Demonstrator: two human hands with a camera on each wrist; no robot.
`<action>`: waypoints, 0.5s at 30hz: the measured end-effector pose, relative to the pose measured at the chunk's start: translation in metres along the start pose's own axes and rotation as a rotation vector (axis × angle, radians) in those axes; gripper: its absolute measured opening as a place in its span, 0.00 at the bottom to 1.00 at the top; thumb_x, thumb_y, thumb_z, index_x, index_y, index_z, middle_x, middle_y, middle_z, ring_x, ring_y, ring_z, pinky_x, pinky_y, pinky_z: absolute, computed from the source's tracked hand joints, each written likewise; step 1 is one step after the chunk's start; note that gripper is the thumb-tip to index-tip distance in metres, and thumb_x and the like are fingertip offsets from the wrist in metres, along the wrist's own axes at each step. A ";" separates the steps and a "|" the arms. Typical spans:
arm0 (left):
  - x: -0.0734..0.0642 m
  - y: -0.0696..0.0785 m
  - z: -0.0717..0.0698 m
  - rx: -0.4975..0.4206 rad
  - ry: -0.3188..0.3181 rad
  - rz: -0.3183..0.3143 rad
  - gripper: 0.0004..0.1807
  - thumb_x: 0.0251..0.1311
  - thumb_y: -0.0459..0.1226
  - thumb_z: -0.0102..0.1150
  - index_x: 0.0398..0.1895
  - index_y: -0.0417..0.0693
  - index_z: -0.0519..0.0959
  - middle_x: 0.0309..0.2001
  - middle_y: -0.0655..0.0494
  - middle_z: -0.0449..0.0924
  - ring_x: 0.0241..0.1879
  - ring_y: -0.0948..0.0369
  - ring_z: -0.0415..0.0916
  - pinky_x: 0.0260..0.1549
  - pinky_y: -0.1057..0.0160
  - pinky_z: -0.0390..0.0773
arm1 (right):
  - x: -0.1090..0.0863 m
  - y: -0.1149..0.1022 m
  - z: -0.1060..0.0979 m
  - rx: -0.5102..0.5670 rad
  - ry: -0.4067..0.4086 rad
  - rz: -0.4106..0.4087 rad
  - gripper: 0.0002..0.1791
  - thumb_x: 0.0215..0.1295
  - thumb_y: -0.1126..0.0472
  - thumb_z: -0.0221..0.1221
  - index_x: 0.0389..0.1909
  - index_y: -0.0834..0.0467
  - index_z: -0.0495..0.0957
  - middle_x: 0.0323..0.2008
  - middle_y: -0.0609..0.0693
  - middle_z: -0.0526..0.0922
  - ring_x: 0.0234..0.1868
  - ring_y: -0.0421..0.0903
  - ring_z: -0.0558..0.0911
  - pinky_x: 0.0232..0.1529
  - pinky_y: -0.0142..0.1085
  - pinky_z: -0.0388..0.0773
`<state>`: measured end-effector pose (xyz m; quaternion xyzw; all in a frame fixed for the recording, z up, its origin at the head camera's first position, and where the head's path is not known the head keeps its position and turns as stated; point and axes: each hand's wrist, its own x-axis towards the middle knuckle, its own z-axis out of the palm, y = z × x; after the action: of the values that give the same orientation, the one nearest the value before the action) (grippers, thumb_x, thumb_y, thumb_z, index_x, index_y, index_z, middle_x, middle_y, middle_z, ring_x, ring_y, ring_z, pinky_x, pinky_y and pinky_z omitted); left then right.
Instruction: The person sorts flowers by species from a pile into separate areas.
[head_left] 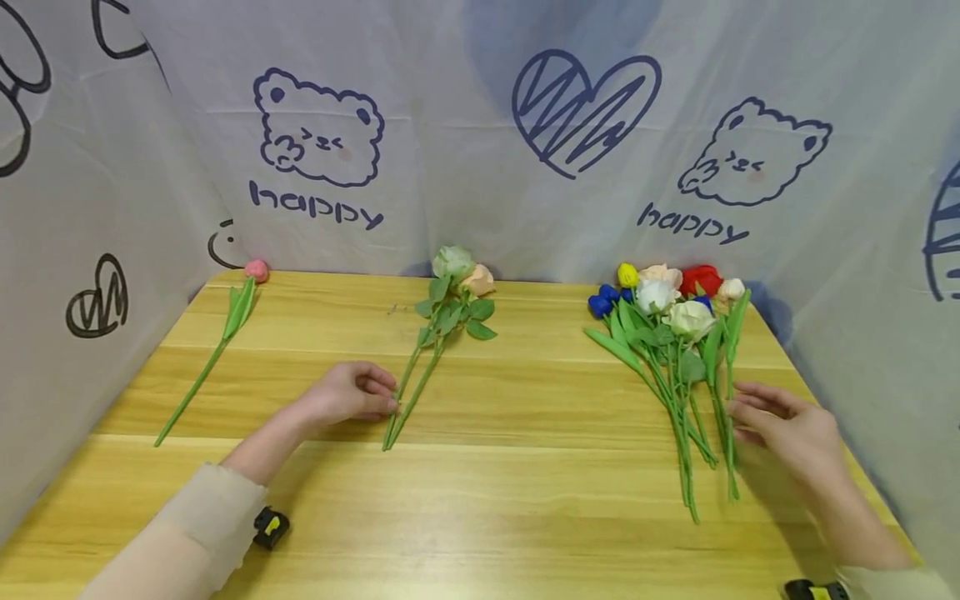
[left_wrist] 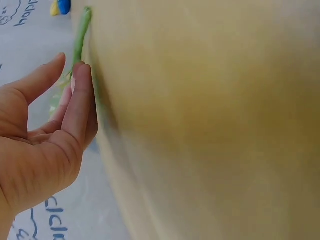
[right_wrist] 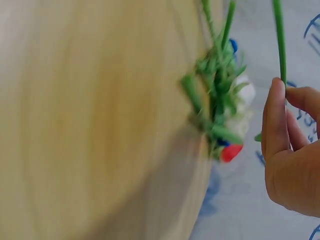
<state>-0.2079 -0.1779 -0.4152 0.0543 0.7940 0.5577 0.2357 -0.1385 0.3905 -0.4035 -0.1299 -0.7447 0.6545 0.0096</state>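
My left hand [head_left: 351,393] is beside the stems of a pale green rose [head_left: 453,262] and a peach rose [head_left: 479,281] lying together mid-table. In the left wrist view its thumb stands apart from the fingers [left_wrist: 80,102], whose tips are right at a green stem [left_wrist: 82,35]. On the right, my right hand [head_left: 797,433] pinches the stem [right_wrist: 281,45] of a white tulip [head_left: 732,289] between thumb and fingers. This tulip overlaps the right edge of a mixed bunch in the head view, with white roses [head_left: 690,320], a red flower [head_left: 701,282] and blue tulips [head_left: 600,305].
A single pink tulip [head_left: 257,270] lies at the far left of the wooden table [head_left: 480,517]. A yellow tulip [head_left: 627,275] belongs to the right bunch. White cloth [head_left: 457,150] with drawn bears and hearts hangs behind the table and along both sides.
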 end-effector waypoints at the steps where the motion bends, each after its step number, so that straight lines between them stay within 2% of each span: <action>1: -0.001 0.002 -0.002 -0.004 0.005 0.006 0.21 0.69 0.28 0.63 0.61 0.25 0.72 0.46 0.42 0.79 0.42 0.56 0.84 0.48 0.56 0.88 | -0.001 -0.003 0.005 0.011 0.006 -0.014 0.15 0.66 0.62 0.71 0.52 0.48 0.84 0.38 0.37 0.87 0.38 0.37 0.88 0.38 0.33 0.89; 5: -0.005 0.013 -0.007 -0.008 0.049 0.046 0.25 0.70 0.32 0.64 0.64 0.26 0.71 0.49 0.41 0.79 0.46 0.51 0.84 0.49 0.53 0.88 | -0.004 -0.016 0.029 0.102 0.015 -0.086 0.18 0.65 0.63 0.72 0.55 0.51 0.84 0.41 0.39 0.86 0.40 0.36 0.88 0.39 0.33 0.89; 8: -0.007 0.025 -0.005 -0.027 0.085 0.081 0.26 0.71 0.34 0.64 0.66 0.29 0.71 0.52 0.40 0.78 0.50 0.46 0.84 0.53 0.50 0.87 | -0.003 -0.024 0.056 0.168 0.016 -0.136 0.19 0.65 0.64 0.72 0.56 0.55 0.85 0.41 0.42 0.87 0.40 0.37 0.88 0.38 0.33 0.89; 11: -0.006 0.037 0.003 -0.076 0.114 0.140 0.25 0.71 0.34 0.64 0.66 0.31 0.72 0.54 0.40 0.78 0.53 0.43 0.82 0.55 0.48 0.85 | 0.000 -0.032 0.085 0.195 0.018 -0.165 0.22 0.64 0.64 0.72 0.58 0.60 0.83 0.43 0.43 0.87 0.41 0.38 0.88 0.39 0.33 0.89; 15: -0.002 0.052 0.023 -0.152 0.140 0.242 0.23 0.71 0.33 0.64 0.65 0.31 0.73 0.53 0.41 0.79 0.52 0.46 0.82 0.54 0.49 0.86 | 0.006 -0.040 0.125 0.223 0.027 -0.192 0.22 0.65 0.66 0.71 0.59 0.63 0.82 0.42 0.45 0.87 0.40 0.39 0.88 0.39 0.34 0.89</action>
<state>-0.2047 -0.1394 -0.3737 0.0926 0.7516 0.6430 0.1146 -0.1750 0.2655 -0.3837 -0.0650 -0.6763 0.7274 0.0965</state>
